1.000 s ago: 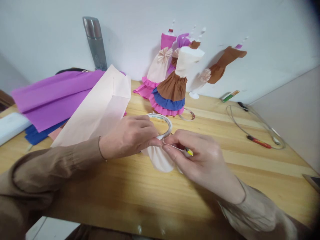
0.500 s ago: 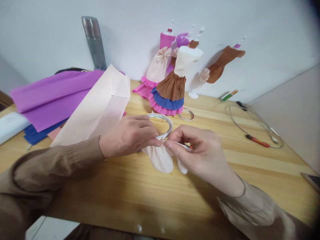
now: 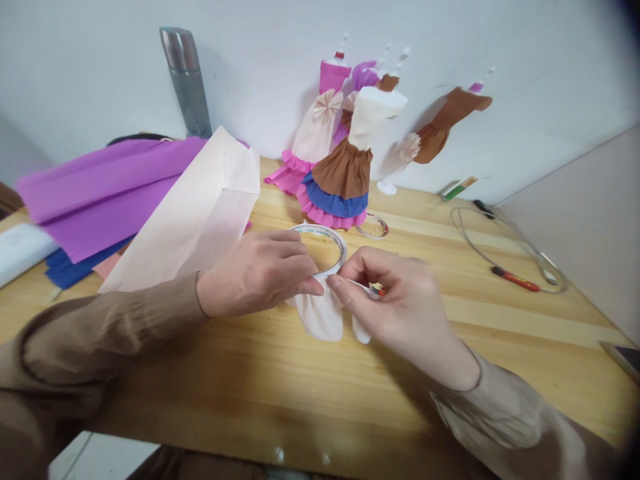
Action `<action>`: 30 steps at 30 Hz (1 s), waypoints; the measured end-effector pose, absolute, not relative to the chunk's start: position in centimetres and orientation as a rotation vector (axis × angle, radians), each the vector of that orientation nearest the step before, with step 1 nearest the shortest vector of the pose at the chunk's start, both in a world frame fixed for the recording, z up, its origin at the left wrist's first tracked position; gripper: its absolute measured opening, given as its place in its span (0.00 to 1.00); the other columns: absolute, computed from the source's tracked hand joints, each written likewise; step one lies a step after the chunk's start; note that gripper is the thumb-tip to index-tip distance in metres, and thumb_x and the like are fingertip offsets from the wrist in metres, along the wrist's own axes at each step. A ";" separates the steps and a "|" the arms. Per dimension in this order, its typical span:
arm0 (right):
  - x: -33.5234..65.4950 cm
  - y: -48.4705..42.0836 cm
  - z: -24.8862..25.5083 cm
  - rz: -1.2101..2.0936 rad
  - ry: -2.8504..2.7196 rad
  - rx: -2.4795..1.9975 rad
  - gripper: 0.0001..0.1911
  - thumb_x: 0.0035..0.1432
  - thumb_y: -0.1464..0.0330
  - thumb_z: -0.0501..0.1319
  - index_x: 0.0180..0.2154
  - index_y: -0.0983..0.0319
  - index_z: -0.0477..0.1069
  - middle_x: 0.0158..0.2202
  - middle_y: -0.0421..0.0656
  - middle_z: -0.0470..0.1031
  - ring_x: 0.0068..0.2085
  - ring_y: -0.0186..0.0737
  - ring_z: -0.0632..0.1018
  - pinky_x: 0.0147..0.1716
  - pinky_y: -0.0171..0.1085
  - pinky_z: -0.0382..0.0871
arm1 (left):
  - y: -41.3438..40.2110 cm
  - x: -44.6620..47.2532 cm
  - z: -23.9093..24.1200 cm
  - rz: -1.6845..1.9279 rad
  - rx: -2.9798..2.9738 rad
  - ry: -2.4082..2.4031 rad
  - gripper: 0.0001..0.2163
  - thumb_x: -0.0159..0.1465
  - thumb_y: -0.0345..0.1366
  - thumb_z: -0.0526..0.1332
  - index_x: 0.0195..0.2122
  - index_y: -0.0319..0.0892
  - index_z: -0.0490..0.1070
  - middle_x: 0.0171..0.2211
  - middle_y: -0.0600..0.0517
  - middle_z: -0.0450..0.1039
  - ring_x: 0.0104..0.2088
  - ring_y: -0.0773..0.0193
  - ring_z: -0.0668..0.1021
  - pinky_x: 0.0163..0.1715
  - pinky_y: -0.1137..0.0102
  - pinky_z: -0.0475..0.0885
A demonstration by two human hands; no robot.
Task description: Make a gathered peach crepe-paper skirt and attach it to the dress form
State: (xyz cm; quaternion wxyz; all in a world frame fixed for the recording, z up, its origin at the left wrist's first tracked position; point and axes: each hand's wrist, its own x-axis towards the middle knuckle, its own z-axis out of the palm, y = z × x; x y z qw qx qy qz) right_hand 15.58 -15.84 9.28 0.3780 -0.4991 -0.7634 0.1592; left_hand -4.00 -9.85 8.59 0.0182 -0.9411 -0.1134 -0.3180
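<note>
Above the wooden table (image 3: 500, 360), my left hand (image 3: 255, 272) pinches the top of a small gathered piece of cream crepe paper (image 3: 320, 315). My right hand (image 3: 400, 303) is closed on the same piece from the right, thumb and forefinger pinched at its top edge, with something small and red tucked under its fingers. A roll of white tape (image 3: 323, 245) lies on the table just behind both hands, touching my left fingertips.
Large cream (image 3: 200, 210), purple (image 3: 105, 190) and blue (image 3: 63, 270) crepe sheets lie at the left. Several small mannequins in paper dresses (image 3: 345, 173) stand at the back near the wall, beside a metal flask (image 3: 187, 83). A wire loop with a red tool (image 3: 515, 280) lies at the right.
My right hand has curled tighter onto the cream paper piece and shifted slightly left; the yellow-tipped thing seen in it a second ago is now hidden. The left hand has barely moved.
</note>
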 end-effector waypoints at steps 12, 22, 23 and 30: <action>15.8 -15.3 9.5 0.653 -1.860 -1.255 0.14 0.55 0.67 0.61 0.20 0.61 0.63 0.17 0.36 0.64 0.19 0.28 0.64 0.18 0.31 0.58 | -9.0 -4.2 8.4 -1.118 -3.297 -0.529 0.16 0.68 0.40 0.55 0.28 0.36 0.72 0.22 0.52 0.69 0.25 0.69 0.70 0.27 0.75 0.65; 18.3 -14.2 10.8 0.301 -2.086 -1.199 0.10 0.56 0.63 0.61 0.38 0.63 0.73 0.34 0.47 0.78 0.34 0.43 0.78 0.34 0.40 0.74 | -8.0 -4.6 8.3 -1.006 -3.781 -1.244 0.13 0.62 0.42 0.58 0.27 0.37 0.71 0.21 0.55 0.67 0.19 0.72 0.69 0.18 0.78 0.63; 18.3 -14.4 11.0 0.175 -2.188 -1.106 0.17 0.56 0.60 0.62 0.45 0.63 0.72 0.44 0.52 0.77 0.44 0.49 0.78 0.42 0.46 0.74 | -7.9 -4.5 8.3 -1.046 -3.786 -1.246 0.14 0.62 0.42 0.58 0.25 0.37 0.70 0.20 0.56 0.65 0.20 0.73 0.68 0.18 0.78 0.62; 16.8 -16.1 9.9 -0.333 -2.346 -0.858 0.27 0.57 0.67 0.63 0.58 0.60 0.63 0.60 0.56 0.66 0.62 0.61 0.65 0.55 0.61 0.65 | -7.8 -4.3 8.4 -1.213 -3.796 -1.216 0.17 0.63 0.44 0.57 0.21 0.37 0.64 0.18 0.58 0.58 0.21 0.74 0.62 0.19 0.77 0.58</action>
